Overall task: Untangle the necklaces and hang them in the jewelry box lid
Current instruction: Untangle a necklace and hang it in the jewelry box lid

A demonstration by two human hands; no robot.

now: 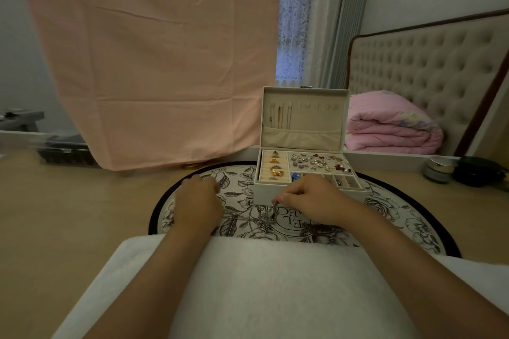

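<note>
— What does the jewelry box (264,197) hold?

— It stands open on a round flowered mat (399,217) on the bench (68,215). The ring rolls on the left carry gold rings (275,168). The wide compartment beside them is full of earrings (316,162). A small blue piece (295,175) lies in one of the little front compartments.

— And the lid (325,121)?

— Upright. A few hung necklaces (281,115) drop from the hooks at its left end into the pocket (303,138) below.

— Where is the tangle?

— The tangled necklaces (265,219) lie on the mat just in front of the box, between the two hands.

— The hands?

— The right hand (311,201) has its grip pinched on a chain at the top of the tangle. The left hand (197,201) rests on the mat with its fingers curled. It is blurred, so I cannot tell whether its grip holds anything.
</note>
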